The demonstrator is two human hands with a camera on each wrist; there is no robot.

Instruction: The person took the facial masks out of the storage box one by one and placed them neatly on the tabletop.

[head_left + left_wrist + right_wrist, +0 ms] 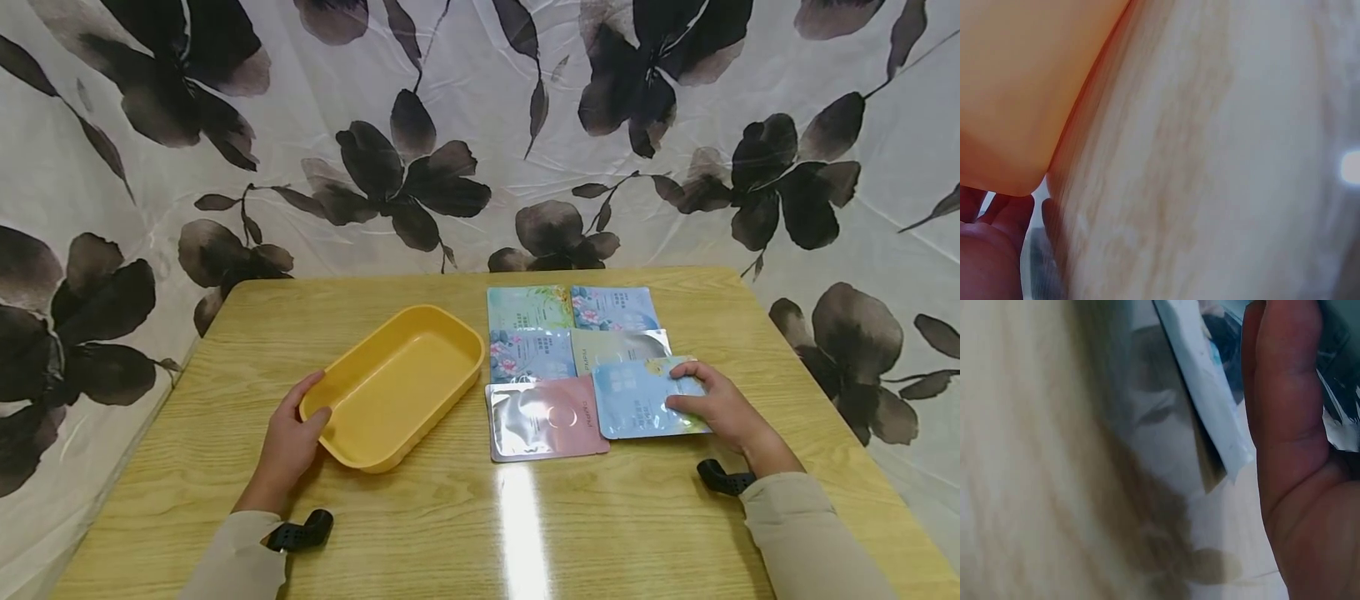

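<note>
My left hand [287, 446] grips the left end of a yellow plastic basin [393, 392], thumb over the rim and fingers outside. The basin is rectangular with rounded corners, set at a slant, with nothing in it. In the left wrist view the basin's outer wall [1022, 94] meets my fingertips. A light blue sheet mask packet [630, 402] is pinched at its right side by my right hand [723, 412]. It overlaps a silvery green packet [618, 346] and touches a shiny pink packet [543, 421]. The right wrist view shows a packet edge [1207, 387] beside that hand.
Behind lie a green packet [528, 308] and two blue floral packets, one at the back right [615, 307], one at the left [528, 354]. All rest on a wooden table [420, 533]. A flower-printed cloth [465, 75] hangs behind the table.
</note>
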